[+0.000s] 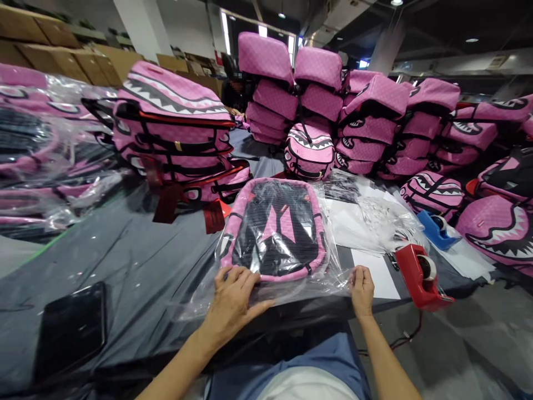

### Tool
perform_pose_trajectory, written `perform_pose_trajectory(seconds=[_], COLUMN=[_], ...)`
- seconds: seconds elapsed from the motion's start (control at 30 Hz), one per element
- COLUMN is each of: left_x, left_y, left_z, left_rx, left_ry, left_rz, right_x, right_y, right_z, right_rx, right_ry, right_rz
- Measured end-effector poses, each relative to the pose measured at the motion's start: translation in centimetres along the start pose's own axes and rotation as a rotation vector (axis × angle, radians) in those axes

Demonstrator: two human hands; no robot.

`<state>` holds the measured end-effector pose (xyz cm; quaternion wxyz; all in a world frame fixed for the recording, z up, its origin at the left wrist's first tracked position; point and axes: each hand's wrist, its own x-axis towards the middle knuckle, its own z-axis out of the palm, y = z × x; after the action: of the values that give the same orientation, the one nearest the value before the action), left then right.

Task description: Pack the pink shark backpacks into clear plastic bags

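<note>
A pink backpack with a black back panel lies flat inside a clear plastic bag on the dark table. My left hand rests on the bag's near open edge with fingers spread flat over the plastic. At the bag's near right corner, my right hand has its fingers curled onto the plastic edge.
Stacks of pink shark-mouth backpacks stand behind and to the right. Bagged ones pile at the left. A red tape dispenser and a blue one sit right. Loose plastic bags lie beside. A black phone lies near left.
</note>
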<state>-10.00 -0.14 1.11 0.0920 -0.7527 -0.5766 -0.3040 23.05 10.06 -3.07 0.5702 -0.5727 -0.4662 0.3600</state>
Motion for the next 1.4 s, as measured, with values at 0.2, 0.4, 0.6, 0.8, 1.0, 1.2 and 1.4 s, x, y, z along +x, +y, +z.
perform_pose_trajectory(seconds=[0.2, 0.4, 0.6, 0.8, 1.0, 1.2, 1.4], left_x=[0.2, 0.0, 1.0, 2.5, 6.4, 7.7, 6.4], left_y=[-0.7, -1.3, -1.1, -1.5, -1.6, -1.3, -2.3], left_z=[-0.4, -0.8, -1.1, -0.5, 0.3, 1.4, 2.9], left_rx=[-0.091, -0.115, -0.142, -0.199, -0.447, -0.846, -0.839], left_ry=[-0.125, -0.160, -0.187, -0.237, -0.516, -0.687, -0.610], left_rz=[-0.046, -0.060, -0.002, -0.088, -0.212, -0.446, -0.457], right_x=[0.0, 0.4, 1.1, 1.8, 4.3, 6.3, 6.8], right_y=[0.1, 0.4, 0.6, 0.7, 0.9, 1.1, -1.6], right_z=[0.0, -0.2, -0.5, -1.4, -2.2, -2.7, -12.6], right_rx=[0.041, 0.076, 0.085, 0.090, -0.032, -0.117, -0.308], right_ry=[0.003, -0.019, -0.024, -0.014, 0.001, -0.014, 0.169], right_rz=[0.036, 0.033, 0.010, 0.017, 0.012, 0.014, -0.069])
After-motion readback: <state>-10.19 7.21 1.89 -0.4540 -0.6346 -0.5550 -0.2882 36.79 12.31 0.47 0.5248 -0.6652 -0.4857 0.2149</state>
